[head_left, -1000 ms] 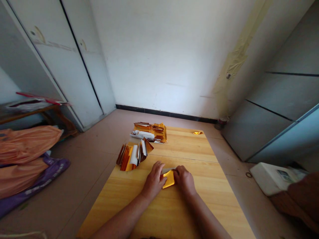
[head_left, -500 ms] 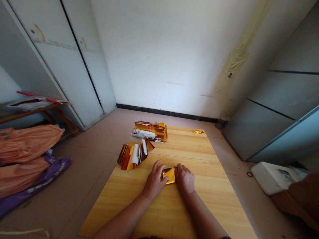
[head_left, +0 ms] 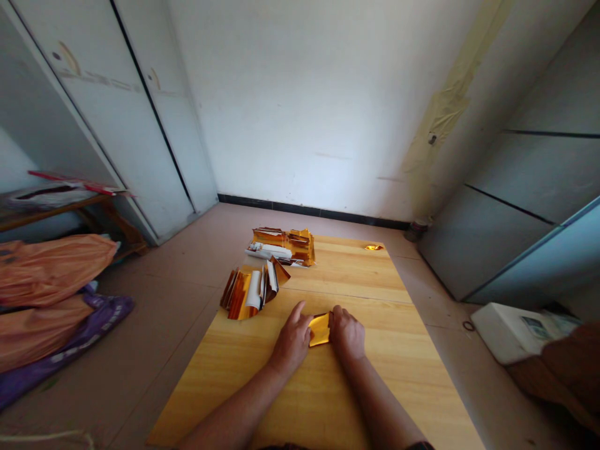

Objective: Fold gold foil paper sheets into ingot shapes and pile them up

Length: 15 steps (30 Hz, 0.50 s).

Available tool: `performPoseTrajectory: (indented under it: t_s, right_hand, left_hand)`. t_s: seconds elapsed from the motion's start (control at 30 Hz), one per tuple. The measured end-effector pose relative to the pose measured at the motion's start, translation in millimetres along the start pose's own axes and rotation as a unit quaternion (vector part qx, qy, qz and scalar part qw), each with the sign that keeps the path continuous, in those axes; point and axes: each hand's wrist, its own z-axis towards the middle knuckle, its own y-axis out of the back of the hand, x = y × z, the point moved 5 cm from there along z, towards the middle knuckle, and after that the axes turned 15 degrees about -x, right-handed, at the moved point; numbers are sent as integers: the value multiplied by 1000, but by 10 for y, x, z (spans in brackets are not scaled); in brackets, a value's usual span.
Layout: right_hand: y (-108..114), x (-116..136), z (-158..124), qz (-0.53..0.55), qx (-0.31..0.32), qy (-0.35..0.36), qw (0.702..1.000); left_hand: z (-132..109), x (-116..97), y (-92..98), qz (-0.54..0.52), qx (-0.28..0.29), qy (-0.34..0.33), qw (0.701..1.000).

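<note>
A small sheet of shiny gold foil paper [head_left: 319,330] lies on the wooden table between my two hands. My left hand [head_left: 292,337] grips its left edge, thumb against the paper and index finger stretched forward. On the opposite edge, my right hand [head_left: 347,332] is closed, its fingers curled over the foil. The paper looks folded, though its ends are hidden under the fingers. Beyond my left hand sits a loose stack of gold and white paper sheets [head_left: 254,290], fanned out. Behind that is a second bundle of gold foil papers [head_left: 281,245].
A folded gold piece [head_left: 374,247] rests at the table's [head_left: 375,387] far right corner. Orange and purple bags [head_left: 51,275] lie to the left, near grey cabinets [head_left: 117,94]. On the right floor is a white box [head_left: 509,333].
My left hand has shifted its hold: its fingers have drawn back to the paper's left edge, so more of the gold surface shows. My right hand stays almost where it was.
</note>
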Motion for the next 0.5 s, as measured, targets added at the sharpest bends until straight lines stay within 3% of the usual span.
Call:
performPoseTrajectory:
  t_s: [0.5]
  right_hand:
    - [-31,-9,20,-7,10,-19,1000]
  left_hand:
    - [-5,-90,-40,45,16,-36,998]
